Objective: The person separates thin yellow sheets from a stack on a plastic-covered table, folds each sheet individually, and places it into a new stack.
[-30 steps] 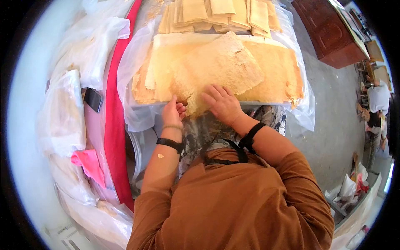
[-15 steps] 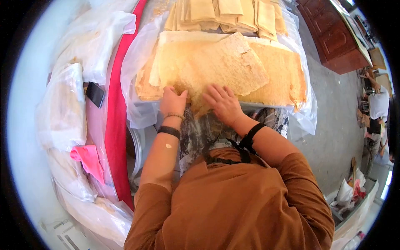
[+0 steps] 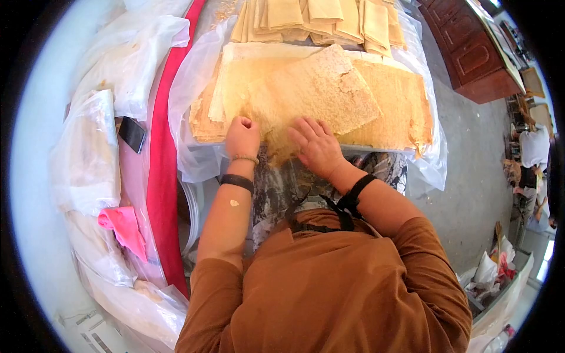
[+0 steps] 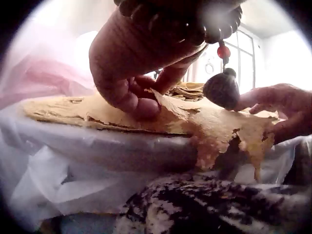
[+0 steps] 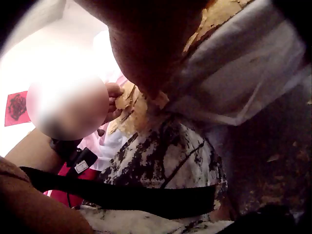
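Observation:
A thin, rough yellowish sheet (image 3: pixel 318 88) lies slanted over a stack of wider sheets (image 3: pixel 394 106). The left hand (image 3: pixel 242 138), fingers curled, pinches the sheet's near left edge; in the left wrist view the left hand (image 4: pixel 139 73) has a torn flap (image 4: pixel 170 107) at its fingertips. Fairly straight fingers of the right hand (image 3: pixel 316 144) rest on the sheet's near edge. Between the hands, ragged pieces (image 4: pixel 209 141) hang over the table's edge.
Folded yellow sheets (image 3: pixel 323 17) lie at the far side. To the left are plastic-covered bundles (image 3: pixel 91 153), a phone (image 3: pixel 132 135), a pink cloth (image 3: pixel 125 229) and a red strip (image 3: pixel 162 159). A wooden cabinet (image 3: pixel 471 53) stands right, across the floor (image 3: pixel 453 153).
The left hand has moved up onto the sheet's edge and turned, its fingers now curled in at the edge. The right hand has stayed nearly in place.

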A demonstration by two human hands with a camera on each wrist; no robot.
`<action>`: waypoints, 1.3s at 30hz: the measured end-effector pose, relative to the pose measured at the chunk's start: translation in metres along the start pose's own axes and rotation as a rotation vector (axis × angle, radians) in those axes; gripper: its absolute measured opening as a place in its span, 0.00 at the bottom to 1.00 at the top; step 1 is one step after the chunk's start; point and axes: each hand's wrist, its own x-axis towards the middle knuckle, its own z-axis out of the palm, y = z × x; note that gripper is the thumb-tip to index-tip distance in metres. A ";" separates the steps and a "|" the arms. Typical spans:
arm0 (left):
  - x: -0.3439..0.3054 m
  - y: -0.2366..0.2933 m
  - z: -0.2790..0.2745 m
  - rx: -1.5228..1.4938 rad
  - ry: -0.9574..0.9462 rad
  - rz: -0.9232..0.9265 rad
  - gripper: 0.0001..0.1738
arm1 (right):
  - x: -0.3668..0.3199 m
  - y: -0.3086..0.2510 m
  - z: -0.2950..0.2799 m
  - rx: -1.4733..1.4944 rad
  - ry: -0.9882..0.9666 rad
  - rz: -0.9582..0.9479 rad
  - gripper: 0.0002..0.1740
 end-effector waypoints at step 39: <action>-0.056 -0.004 0.028 -0.888 -0.604 -0.633 0.09 | 0.030 0.036 -0.025 0.216 -0.046 0.021 0.24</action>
